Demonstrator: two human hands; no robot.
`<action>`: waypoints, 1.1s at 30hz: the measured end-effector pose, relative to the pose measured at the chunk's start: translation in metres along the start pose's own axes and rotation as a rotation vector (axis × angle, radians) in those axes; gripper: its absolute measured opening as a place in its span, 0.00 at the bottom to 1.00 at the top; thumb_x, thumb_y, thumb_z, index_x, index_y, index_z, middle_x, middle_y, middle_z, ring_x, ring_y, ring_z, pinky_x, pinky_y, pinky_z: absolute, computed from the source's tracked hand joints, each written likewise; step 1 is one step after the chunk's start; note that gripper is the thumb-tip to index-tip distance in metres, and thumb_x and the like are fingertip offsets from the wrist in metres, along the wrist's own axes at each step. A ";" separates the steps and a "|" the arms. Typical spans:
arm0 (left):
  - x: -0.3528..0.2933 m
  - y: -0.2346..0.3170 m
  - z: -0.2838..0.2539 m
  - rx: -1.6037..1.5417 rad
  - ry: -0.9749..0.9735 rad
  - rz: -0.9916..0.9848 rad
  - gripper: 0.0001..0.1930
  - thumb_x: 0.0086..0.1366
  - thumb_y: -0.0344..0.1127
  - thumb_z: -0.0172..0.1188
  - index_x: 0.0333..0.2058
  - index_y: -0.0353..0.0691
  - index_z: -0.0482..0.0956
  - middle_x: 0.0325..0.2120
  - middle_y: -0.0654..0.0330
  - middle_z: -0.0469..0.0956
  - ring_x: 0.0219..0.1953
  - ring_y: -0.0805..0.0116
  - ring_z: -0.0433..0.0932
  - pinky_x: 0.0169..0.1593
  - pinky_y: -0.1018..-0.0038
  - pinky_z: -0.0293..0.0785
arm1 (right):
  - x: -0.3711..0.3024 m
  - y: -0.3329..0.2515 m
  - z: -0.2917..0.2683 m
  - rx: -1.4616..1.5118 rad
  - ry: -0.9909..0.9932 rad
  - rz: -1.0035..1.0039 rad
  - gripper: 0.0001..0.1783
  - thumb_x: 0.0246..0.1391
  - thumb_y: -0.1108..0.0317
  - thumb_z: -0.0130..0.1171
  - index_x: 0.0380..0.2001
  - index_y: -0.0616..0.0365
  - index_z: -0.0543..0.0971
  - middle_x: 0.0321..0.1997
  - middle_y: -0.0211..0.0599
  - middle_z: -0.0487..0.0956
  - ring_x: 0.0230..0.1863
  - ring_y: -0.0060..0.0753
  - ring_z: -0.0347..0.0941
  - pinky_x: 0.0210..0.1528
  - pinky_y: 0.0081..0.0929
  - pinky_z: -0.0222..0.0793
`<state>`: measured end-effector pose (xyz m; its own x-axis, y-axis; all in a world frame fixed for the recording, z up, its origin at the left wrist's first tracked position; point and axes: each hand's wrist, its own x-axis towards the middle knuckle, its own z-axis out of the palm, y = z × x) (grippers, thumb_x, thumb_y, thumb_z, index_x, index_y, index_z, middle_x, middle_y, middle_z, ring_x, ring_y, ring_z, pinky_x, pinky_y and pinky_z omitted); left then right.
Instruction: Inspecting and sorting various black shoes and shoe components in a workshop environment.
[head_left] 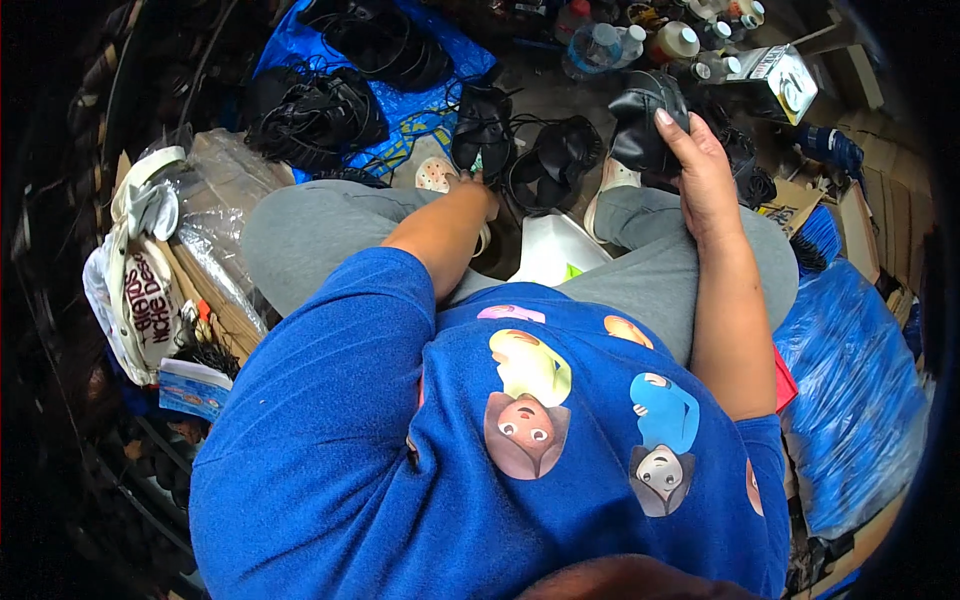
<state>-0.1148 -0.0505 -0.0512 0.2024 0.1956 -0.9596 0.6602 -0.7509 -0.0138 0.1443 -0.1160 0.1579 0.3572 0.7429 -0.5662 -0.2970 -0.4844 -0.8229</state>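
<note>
I sit with grey-trousered knees raised, wearing a blue shirt with cartoon prints. My right hand point(700, 165) grips a black leather shoe piece point(645, 125) held up over my right knee. My left hand point(478, 190) reaches down between my knees, its fingers mostly hidden, touching a black shoe upper with laces point(483, 135) on the floor. Another black upper point(555, 160) lies just right of it. A white sheet point(552, 250) rests between my legs.
Piles of black laced uppers point(320, 115) lie on a blue tarp point(425, 100) ahead. Several plastic bottles point(640, 40) and a tin can point(785, 80) stand at the back right. White cloth bag point(140, 285) and cardboard at left; blue plastic sack point(850, 390) at right.
</note>
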 end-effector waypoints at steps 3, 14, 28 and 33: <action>0.015 -0.007 0.009 0.180 0.000 0.122 0.26 0.55 0.44 0.51 0.54 0.47 0.67 0.60 0.53 0.56 0.62 0.48 0.52 0.57 0.45 0.52 | 0.006 -0.002 0.002 -0.002 0.003 -0.013 0.21 0.53 0.55 0.55 0.46 0.55 0.70 0.40 0.28 0.76 0.38 0.19 0.72 0.40 0.22 0.67; -0.079 -0.053 -0.104 -1.092 0.518 0.264 0.18 0.60 0.47 0.51 0.35 0.36 0.78 0.28 0.57 0.79 0.28 0.64 0.77 0.35 0.69 0.72 | -0.002 -0.015 0.001 0.008 0.034 -0.050 0.25 0.50 0.54 0.56 0.47 0.58 0.70 0.42 0.32 0.75 0.42 0.20 0.70 0.43 0.21 0.63; -0.239 -0.083 -0.079 -2.487 -0.092 0.843 0.18 0.62 0.42 0.50 0.41 0.32 0.74 0.35 0.51 0.78 0.37 0.57 0.78 0.45 0.62 0.74 | -0.004 0.000 -0.011 0.132 0.045 -0.159 0.19 0.51 0.57 0.57 0.42 0.58 0.73 0.36 0.29 0.77 0.34 0.19 0.72 0.36 0.19 0.66; -0.248 -0.088 -0.069 -2.498 -0.120 0.956 0.18 0.63 0.42 0.48 0.41 0.32 0.74 0.36 0.50 0.78 0.38 0.56 0.78 0.46 0.62 0.74 | -0.002 0.008 -0.014 0.047 0.033 -0.158 0.19 0.50 0.57 0.57 0.40 0.58 0.73 0.33 0.28 0.77 0.31 0.19 0.72 0.34 0.17 0.66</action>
<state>-0.1736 0.0105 0.2072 0.7527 0.3533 -0.5555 -0.2798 0.9355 0.2158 0.1535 -0.1280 0.1517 0.4318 0.7920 -0.4315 -0.2757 -0.3396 -0.8992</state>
